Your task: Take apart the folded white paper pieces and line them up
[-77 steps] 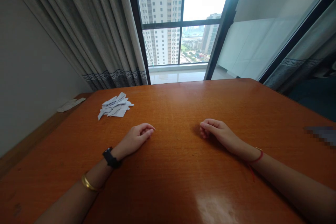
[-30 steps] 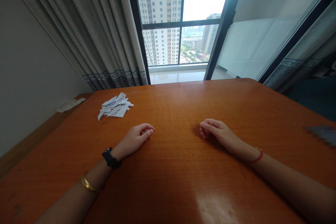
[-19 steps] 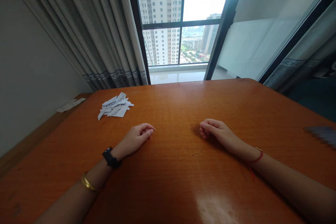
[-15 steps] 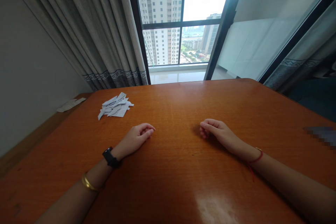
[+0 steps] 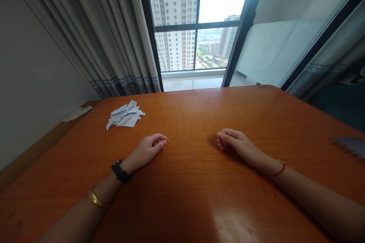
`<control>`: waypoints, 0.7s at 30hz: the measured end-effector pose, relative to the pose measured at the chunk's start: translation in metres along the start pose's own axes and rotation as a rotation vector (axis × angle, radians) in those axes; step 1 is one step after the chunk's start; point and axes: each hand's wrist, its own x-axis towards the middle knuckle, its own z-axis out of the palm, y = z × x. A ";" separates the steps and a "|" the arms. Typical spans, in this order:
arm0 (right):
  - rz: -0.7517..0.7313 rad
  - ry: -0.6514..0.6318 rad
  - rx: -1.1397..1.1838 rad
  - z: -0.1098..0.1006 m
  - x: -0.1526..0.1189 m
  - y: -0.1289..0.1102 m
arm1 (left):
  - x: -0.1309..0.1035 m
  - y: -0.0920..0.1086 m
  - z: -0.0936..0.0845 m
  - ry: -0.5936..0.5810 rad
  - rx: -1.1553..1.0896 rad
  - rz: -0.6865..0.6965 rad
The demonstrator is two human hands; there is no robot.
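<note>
Hands: two, both resting on the table (image 5: 194, 114) and well apart from each other, with bare wood between them.
Left hand (image 5: 146, 151): loosely curled, fingers (image 5: 159, 145) bent inward, holding nothing — side of the hand lying on the wood.
Right hand (image 5: 238, 145): also loosely curled and empty, fingertips tucked under, knuckles toward the window.
Wrist items: three counted — one black watch (image 5: 121, 171) and one gold bangle (image 5: 95, 198) on the left arm, one red string bracelet (image 5: 278, 171) on the right.
Paper scraps (image 5: 125, 115): one small heap of white cut pieces, too overlapped to count, lying on the table beyond the left hand and nearer to it than to the right.
Paper slip (image 5: 76, 114): one more white piece, off the table on the low ledge by the wall.
Writing: none readable; a blurred patch (image 5: 348, 146) sits at the table's right edge.
Surroundings: grey curtain (image 5: 108, 30) at left, window (image 5: 196, 19) ahead showing tower blocks.
</note>
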 end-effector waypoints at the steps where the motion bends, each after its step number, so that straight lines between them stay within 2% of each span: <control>1: 0.000 -0.003 0.003 0.000 0.000 0.000 | 0.000 0.000 0.000 -0.001 0.001 0.000; 21: 0.005 0.006 0.023 0.001 0.001 0.000 | 0.000 -0.001 -0.001 -0.006 -0.005 -0.001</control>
